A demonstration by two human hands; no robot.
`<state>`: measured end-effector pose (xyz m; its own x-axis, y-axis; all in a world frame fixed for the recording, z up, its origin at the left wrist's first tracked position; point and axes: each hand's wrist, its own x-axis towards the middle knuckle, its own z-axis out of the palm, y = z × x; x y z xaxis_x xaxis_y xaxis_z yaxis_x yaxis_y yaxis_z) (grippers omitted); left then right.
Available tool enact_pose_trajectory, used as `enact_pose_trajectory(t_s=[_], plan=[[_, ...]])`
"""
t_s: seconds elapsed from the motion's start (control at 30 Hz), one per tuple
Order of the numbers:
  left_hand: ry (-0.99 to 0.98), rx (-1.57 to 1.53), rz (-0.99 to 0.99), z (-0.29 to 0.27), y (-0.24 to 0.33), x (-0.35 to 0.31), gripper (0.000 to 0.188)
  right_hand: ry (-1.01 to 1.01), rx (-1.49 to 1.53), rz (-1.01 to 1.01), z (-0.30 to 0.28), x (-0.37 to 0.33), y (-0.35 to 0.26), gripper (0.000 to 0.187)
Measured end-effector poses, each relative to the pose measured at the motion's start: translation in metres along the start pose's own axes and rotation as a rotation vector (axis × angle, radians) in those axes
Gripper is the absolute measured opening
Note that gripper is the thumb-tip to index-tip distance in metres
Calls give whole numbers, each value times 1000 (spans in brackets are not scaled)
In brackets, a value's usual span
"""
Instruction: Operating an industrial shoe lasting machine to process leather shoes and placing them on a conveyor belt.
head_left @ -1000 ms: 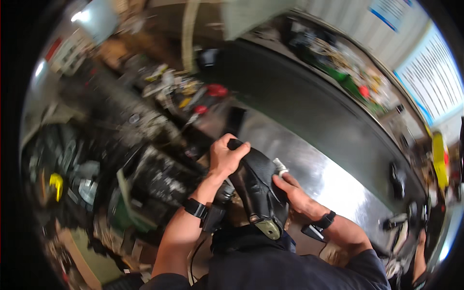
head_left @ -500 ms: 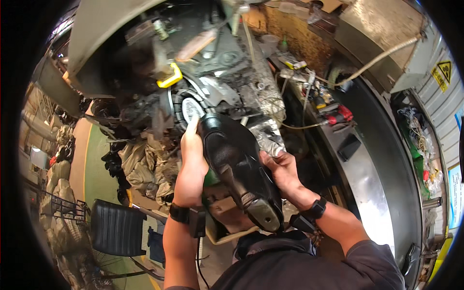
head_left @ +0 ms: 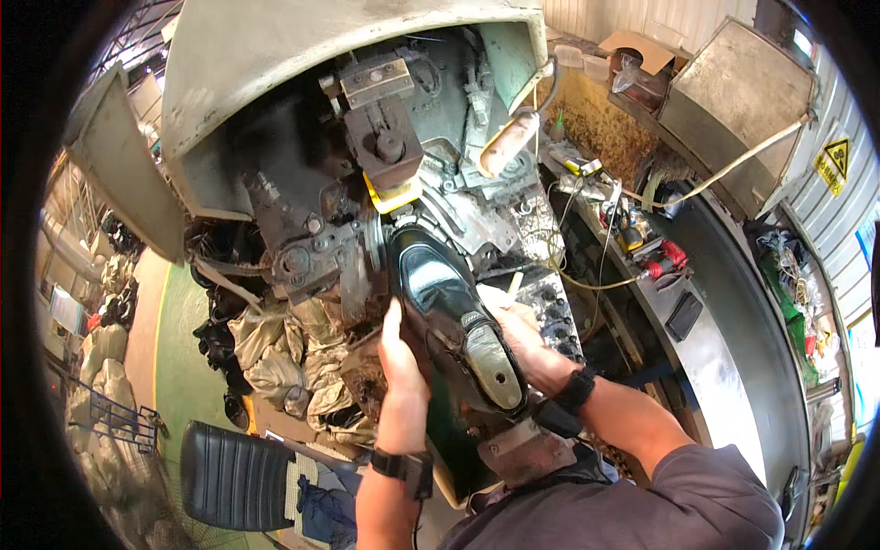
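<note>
A black leather shoe (head_left: 434, 280) is stretched over a shoe last (head_left: 493, 362), whose pale grey-green top has a small hole. The toe points away from me and meets the machine's metal parts beneath a yellow block (head_left: 394, 192). My left hand (head_left: 401, 357) rests along the shoe's left side, fingers partly hidden by it. On the other side, near the shoe's opening, my right hand (head_left: 521, 335) grips the upper. Both hands hold the shoe between them.
A large machine with a curved pale hood (head_left: 302, 64) stands ahead. Tools, including a red power tool (head_left: 667, 259), lie on the right ledge beside a dark conveyor belt (head_left: 724, 275). At left are a black chair (head_left: 234, 475) and cloth bundles (head_left: 275, 367).
The shoe's toe has come up against the machine beneath the yellow block. My left hand has moved back from the toe to the shoe's side. The view has shifted, showing more of the machine.
</note>
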<state>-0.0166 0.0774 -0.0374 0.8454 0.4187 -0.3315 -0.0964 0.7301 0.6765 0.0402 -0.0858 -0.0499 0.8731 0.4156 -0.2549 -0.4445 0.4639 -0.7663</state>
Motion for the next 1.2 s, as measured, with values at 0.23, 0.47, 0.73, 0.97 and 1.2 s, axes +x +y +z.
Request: enact_pose_trajectory(t_s=[0.23, 0.47, 0.73, 0.97, 1.2], plan=[[-79, -151, -118, -21, -30, 9, 47, 154, 199, 7, 5, 43, 20, 8], [-4, -190, -156, -12, -29, 22, 49, 132, 246, -12, 0, 58, 29, 14], [244, -68, -19, -16, -44, 29, 52, 114, 241, 81, -15, 71, 43, 13], [253, -23, 120, -31, -63, 46, 35, 79, 281, 34, -29, 90, 62, 20], [219, -1, 220, -41, -75, 60, 31, 16, 329, -20, -28, 94, 64, 15]])
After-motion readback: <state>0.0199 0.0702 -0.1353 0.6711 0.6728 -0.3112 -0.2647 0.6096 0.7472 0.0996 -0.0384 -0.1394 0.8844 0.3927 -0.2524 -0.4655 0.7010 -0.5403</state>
